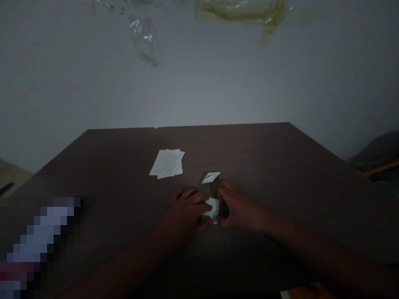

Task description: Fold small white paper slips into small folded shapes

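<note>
In dim light, a small white packet (pixel 213 207) with a crumpled look lies low over the brown table, between my two hands. My left hand (pixel 188 211) covers its left side, fingers bent over it and thumb at the near edge. At its right edge, my right hand (pixel 237 205) is closed with curled fingers; the exact contact of the fingertips is dark. Just beyond the hands is a small white slanted piece (pixel 211 177) with a dark mark on it. Whether it joins the packet cannot be made out.
Several white printed sheets (pixel 167 163) lie overlapped on the brown table (pixel 243 149), farther off to the left. A blurred-out, pixelated object (pixel 43 236) is at the near left. Clear plastic (pixel 143 37) and yellowish plastic (pixel 240 12) hang on the wall behind. Something orange (pixel 308 291) shows at the bottom edge.
</note>
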`<state>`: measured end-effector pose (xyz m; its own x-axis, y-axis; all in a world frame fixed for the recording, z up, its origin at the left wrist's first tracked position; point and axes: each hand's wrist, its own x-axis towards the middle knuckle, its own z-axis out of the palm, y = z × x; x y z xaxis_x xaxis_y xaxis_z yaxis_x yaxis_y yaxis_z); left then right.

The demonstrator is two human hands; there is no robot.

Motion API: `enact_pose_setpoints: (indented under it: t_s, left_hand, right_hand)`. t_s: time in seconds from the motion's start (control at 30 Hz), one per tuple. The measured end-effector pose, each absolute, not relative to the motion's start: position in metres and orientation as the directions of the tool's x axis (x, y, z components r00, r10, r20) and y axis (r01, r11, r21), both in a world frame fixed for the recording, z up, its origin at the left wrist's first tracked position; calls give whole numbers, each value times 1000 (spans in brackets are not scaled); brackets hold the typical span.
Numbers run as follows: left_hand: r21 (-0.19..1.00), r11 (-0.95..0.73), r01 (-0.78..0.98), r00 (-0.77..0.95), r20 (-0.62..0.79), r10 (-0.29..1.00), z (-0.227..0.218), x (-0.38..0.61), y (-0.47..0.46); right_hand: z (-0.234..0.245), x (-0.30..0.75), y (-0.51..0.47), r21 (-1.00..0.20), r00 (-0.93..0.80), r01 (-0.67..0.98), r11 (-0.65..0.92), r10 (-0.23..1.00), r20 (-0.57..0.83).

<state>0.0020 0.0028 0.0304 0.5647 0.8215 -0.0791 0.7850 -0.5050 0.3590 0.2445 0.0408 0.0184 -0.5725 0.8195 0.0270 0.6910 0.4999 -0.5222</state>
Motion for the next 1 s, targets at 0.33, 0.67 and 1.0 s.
enact_pose_setpoints:
  t_s: [0.33, 0.67, 1.0]
  left_hand:
    - [357, -510, 782, 562, -54, 825, 29, 0, 5]
    - [355, -493, 794, 548, -67, 834, 28, -1, 5]
    - [342, -533, 774, 575, -25, 818, 21, -6, 7]
  right_hand:
    - [15, 241, 41, -453, -565, 733, 508, 825, 11]
    - [18, 242, 55, -449, -498, 768, 456, 867, 28]
    - [18, 238, 59, -455, -458, 789, 413, 889, 12]
